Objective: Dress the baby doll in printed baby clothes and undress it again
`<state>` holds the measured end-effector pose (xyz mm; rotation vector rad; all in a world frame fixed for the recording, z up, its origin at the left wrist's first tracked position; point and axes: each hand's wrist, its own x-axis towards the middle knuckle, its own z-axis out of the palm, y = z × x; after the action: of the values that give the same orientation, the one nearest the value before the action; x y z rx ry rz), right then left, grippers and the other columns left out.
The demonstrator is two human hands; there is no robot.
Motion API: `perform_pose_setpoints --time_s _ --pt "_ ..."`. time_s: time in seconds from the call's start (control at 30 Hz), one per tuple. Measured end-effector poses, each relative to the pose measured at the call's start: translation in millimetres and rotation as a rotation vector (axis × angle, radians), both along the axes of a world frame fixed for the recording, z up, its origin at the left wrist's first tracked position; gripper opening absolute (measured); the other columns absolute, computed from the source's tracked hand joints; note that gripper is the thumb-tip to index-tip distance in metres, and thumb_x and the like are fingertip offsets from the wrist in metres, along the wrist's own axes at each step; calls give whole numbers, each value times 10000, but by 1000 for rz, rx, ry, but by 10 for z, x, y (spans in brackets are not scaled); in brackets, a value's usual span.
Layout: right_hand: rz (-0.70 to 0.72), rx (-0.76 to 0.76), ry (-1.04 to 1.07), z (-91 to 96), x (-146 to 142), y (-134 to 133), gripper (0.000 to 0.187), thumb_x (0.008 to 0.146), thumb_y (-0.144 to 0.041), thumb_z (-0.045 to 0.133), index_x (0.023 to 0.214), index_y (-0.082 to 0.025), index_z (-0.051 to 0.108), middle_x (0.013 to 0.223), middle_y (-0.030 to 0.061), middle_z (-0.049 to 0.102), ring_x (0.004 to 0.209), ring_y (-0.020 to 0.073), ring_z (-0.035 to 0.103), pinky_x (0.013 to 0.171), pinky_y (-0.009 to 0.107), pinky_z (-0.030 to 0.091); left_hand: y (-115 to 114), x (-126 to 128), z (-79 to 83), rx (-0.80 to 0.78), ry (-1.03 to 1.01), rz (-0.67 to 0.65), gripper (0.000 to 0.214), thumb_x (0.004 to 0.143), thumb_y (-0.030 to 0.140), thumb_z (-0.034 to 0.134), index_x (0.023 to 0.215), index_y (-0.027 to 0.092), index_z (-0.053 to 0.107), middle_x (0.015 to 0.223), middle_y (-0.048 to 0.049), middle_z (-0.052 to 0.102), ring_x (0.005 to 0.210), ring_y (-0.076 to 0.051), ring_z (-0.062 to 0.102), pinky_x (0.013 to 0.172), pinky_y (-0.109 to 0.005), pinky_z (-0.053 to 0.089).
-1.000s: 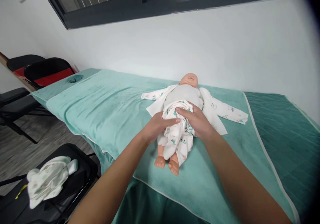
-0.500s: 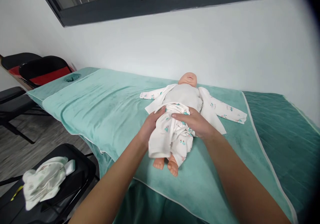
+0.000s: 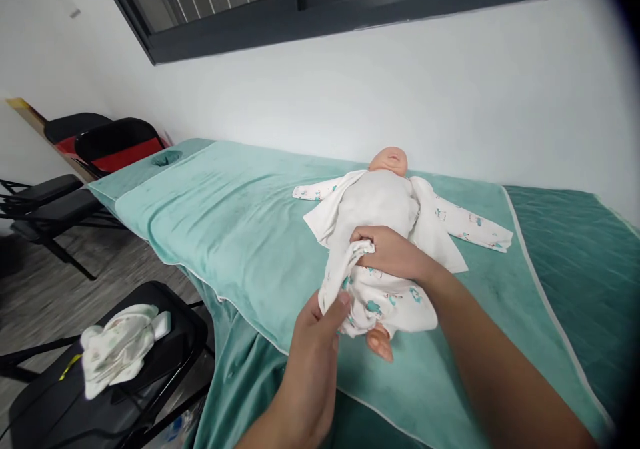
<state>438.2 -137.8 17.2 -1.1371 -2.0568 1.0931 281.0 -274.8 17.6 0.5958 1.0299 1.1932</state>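
Observation:
A baby doll (image 3: 393, 161) lies on its back, head toward the wall. Its white printed jacket (image 3: 447, 235) is spread open with both sleeves stretched sideways, over a plain white layer on the belly. White printed baby pants (image 3: 395, 299) cover its legs, and one foot (image 3: 380, 343) sticks out below. My right hand (image 3: 393, 252) is closed on the waistband at the doll's middle; its fingertips are partly hidden in the cloth. Lower down, my left hand (image 3: 320, 342) pinches the pants between thumb and fingers by one leg. The doll's other foot is hidden.
A teal cover (image 3: 240, 215) lies over the long bed against the white wall (image 3: 350, 95). To the left stands a black chair (image 3: 165, 342) with a crumpled white cloth (image 3: 120, 349) on it. More chairs (image 3: 120, 145) stand at the far left. A dark window frame (image 3: 225, 39) runs above.
My left hand has moved from the waistband down to the leg of the pants. My right hand has shifted inward and bunched up the waistband. One doll foot is now covered.

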Motion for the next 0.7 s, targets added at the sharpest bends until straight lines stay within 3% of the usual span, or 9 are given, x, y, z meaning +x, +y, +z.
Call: perform_pose_setpoints --time_s 0.07,0.27,0.43,0.57,0.7 --pt "57 53 -49 -21 7 5 84 704 -235 659 782 -212 639 773 -33 651 726 160 575 645 275 412 -104 8 -86 -13 -56 56 289 815 428 725 967 182 720 910 -84 716 885 -237 650 819 -343 500" --pt "142 110 -263 -34 -5 -7 135 726 -325 704 770 -207 654 791 0 699 721 170 598 632 274 385 -290 -46 -512 -79 -113 293 352 662 391 854 887 143 744 801 -85 732 812 -240 695 777 -344 519" --pt "173 111 -367 15 -43 -61 157 749 -342 693 703 -197 653 727 -5 691 668 149 572 601 269 351 -407 -18 -607 -151 -100 444 364 632 387 864 876 144 746 862 -85 747 832 -234 696 772 -319 523" --pt "154 83 -385 19 -52 -74 192 735 -398 716 689 -216 677 718 -10 701 647 151 572 582 276 348 -367 -96 -683 -162 -36 472 357 661 404 843 894 153 742 886 -68 740 783 -180 662 701 -259 498" --pt "146 77 -412 7 -55 -75 204 724 -441 720 711 -238 717 743 -8 722 676 166 600 587 280 355 -268 -241 -810 -165 46 389 359 669 429 829 889 158 746 798 -32 705 701 -135 597 636 -225 450"
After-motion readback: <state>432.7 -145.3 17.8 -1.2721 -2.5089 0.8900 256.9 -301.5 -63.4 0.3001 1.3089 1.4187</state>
